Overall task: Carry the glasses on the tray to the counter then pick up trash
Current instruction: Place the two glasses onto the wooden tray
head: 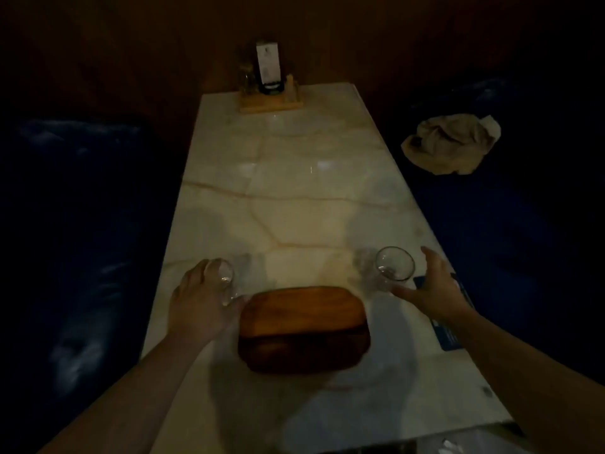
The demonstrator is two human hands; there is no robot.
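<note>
A brown wooden tray (302, 326) lies bare on the pale marble table (294, 198), near its front end. Left of the tray, my left hand (199, 303) wraps around a clear glass (226, 283). Right of the tray stands a second clear glass (393, 267), tilted toward me. My right hand (432, 283) curls around its right side with the fingers spread; whether they grip it firmly I cannot tell. A crumpled beige paper bag (451, 142) lies on the dark blue seat at the right.
A wooden holder (270, 101) with a white menu card and small jars stands at the table's far end. Dark blue bench seats (82, 224) flank the table on both sides. A blue card (448, 335) lies at the right table edge.
</note>
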